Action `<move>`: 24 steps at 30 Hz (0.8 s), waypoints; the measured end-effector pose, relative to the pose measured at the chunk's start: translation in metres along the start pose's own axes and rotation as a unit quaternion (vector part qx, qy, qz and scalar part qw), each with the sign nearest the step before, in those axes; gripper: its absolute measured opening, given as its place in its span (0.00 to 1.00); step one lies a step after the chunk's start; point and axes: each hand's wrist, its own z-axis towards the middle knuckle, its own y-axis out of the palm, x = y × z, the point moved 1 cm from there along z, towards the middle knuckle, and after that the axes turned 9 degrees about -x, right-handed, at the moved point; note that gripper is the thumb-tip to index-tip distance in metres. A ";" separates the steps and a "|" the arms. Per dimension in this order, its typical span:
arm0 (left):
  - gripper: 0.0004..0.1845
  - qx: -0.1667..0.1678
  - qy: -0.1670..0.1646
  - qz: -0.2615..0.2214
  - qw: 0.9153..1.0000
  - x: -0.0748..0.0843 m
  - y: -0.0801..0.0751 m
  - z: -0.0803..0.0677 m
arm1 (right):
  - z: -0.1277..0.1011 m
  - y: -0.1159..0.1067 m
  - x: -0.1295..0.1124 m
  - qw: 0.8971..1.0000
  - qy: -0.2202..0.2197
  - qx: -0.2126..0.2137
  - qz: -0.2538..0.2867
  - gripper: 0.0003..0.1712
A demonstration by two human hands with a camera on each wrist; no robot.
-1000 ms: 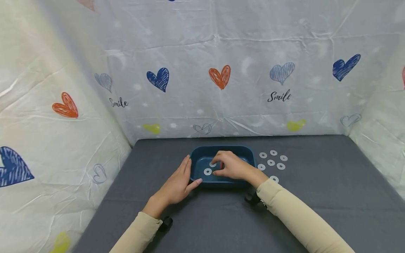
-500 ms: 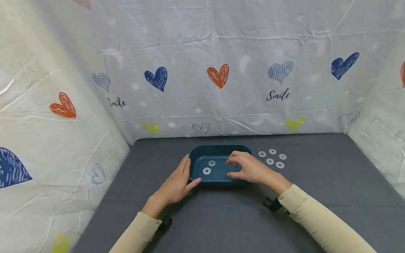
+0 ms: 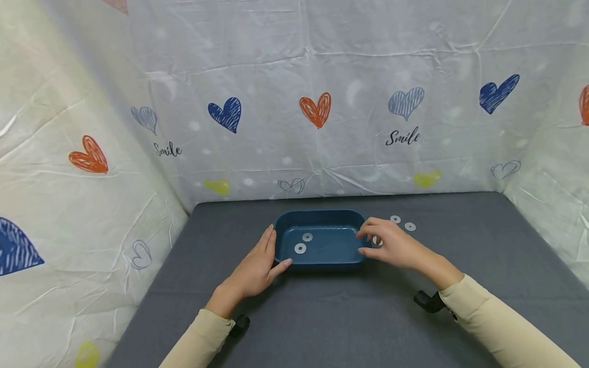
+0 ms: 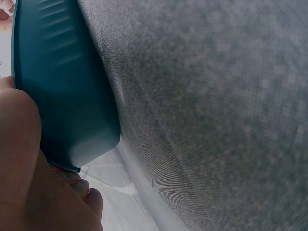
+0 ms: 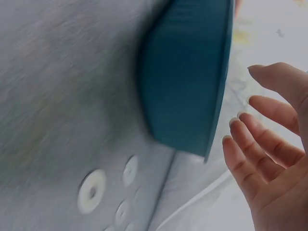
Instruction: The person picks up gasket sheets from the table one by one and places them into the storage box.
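From the head camera I see my left hand [image 3: 255, 268] laid flat against the left end wall of the blue tray [image 3: 322, 258], fingers straight along the wall and the thumb along the near corner; the left wrist view shows the same wall pressed against the palm, nothing clasped. My right hand [image 3: 393, 246] hovers just off the tray's right end, fingers loosely spread and released, holding nothing (the right wrist view shows them fanned in the air beside the tray's rim). Under and just beyond those fingertips lie the loose white washers [image 3: 409, 226] on the grey mat [image 3: 483, 240]; two show clearly past the knuckles, one peeks out beneath the fingers, and I cannot tell whether any fingertip touches it. Inside the tray, between my two hands and nearer the left fingers, two washers in the tray [image 3: 303, 243] lie flat on the floor, close together but apart. A heart-printed sheet [image 3: 317, 112] stands behind the mat, well beyond both hands.
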 end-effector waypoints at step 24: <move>0.52 -0.001 -0.005 0.001 1.000 -0.001 0.001 0.001 | -0.055 -0.001 0.050 0.997 0.052 -0.004 -0.053 0.14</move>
